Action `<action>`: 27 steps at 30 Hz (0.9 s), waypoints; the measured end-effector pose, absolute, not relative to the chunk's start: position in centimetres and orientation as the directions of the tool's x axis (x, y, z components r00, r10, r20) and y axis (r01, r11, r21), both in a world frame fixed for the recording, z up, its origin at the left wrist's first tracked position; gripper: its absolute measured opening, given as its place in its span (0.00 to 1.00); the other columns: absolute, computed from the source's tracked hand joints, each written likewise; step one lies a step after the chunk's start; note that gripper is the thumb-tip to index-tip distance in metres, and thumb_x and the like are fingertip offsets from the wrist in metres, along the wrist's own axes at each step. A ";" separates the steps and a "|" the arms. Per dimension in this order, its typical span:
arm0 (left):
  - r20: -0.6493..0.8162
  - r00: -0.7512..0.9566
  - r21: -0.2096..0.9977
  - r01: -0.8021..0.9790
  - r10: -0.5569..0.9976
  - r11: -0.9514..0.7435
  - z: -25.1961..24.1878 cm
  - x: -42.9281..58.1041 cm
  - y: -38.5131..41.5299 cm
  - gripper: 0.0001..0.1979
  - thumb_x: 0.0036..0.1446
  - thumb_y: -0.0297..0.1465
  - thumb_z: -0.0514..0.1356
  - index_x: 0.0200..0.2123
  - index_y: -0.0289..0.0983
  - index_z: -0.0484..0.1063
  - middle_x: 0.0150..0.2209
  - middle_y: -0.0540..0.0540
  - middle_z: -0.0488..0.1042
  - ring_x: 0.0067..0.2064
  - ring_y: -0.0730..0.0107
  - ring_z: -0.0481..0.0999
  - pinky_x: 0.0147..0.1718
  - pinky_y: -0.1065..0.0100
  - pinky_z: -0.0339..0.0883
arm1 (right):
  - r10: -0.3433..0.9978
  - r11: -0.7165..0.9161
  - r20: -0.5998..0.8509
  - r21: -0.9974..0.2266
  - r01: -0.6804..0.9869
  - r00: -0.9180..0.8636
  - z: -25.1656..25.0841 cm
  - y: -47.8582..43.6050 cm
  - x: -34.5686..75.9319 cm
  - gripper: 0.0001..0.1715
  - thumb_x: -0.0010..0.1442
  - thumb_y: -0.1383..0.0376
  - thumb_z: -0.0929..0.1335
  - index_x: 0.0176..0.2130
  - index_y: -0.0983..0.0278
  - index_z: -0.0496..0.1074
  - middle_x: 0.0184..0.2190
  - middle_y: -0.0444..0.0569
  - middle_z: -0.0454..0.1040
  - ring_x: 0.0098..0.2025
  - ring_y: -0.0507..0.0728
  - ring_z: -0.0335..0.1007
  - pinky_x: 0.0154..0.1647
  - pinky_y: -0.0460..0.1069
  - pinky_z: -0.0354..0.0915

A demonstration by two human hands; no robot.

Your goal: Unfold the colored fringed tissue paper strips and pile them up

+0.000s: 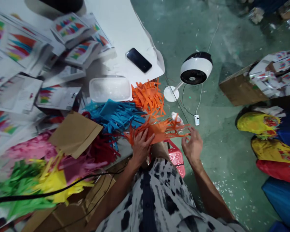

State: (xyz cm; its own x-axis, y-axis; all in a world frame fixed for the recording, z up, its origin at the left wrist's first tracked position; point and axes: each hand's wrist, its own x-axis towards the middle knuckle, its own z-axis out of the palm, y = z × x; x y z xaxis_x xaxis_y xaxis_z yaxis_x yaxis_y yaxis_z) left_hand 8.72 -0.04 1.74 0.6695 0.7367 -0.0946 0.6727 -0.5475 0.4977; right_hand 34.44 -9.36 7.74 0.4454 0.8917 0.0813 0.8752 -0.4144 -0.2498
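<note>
orange fringed sheet (162, 129) sits just off the table (125, 29) edge, between both hands. long axis runs roughly left-right, with the fringe strips fanning to the right. left hand (141, 146) lies flat on its left end, palm down and fingers spread, pressing rather than gripping. right hand (193, 148) is at the rightmost fringe tips, fingers loosely curled; can't tell if it pinches a strip or only touches. left hand is nearer the sheet's body. orange pile (147, 95) just beyond, blue pile (118, 116) to the left.
</note>
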 end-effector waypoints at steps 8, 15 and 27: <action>-0.121 0.682 0.473 0.678 0.721 -0.562 2.5 8.4 -0.3 0.36 0.59 0.30 0.64 0.71 0.49 0.64 0.75 0.39 0.54 0.72 0.45 0.58 0.67 0.47 0.56 | 0.969 0.205 -0.048 -0.388 0.898 -0.242 4.4 -7.0 30.4 0.30 0.65 0.69 0.68 0.65 0.60 0.71 0.66 0.55 0.71 0.67 0.66 0.63 0.67 0.64 0.56; -0.199 0.411 0.288 0.892 0.890 -0.348 4.9 5.4 0.7 0.35 0.55 0.28 0.62 0.68 0.41 0.67 0.65 0.34 0.70 0.66 0.40 0.64 0.65 0.39 0.54 | 0.970 0.224 0.000 -0.401 0.888 -0.245 1.7 -6.4 32.7 0.16 0.71 0.68 0.68 0.54 0.55 0.80 0.57 0.49 0.80 0.58 0.60 0.71 0.60 0.59 0.61; -0.120 0.692 0.511 0.658 0.712 -0.553 7.5 7.3 -0.1 0.37 0.57 0.29 0.61 0.71 0.42 0.63 0.69 0.40 0.65 0.71 0.46 0.60 0.72 0.44 0.48 | 0.967 0.191 -0.077 -0.409 0.892 -0.243 2.8 -5.7 31.9 0.16 0.74 0.64 0.65 0.55 0.57 0.79 0.55 0.52 0.80 0.54 0.59 0.72 0.56 0.57 0.58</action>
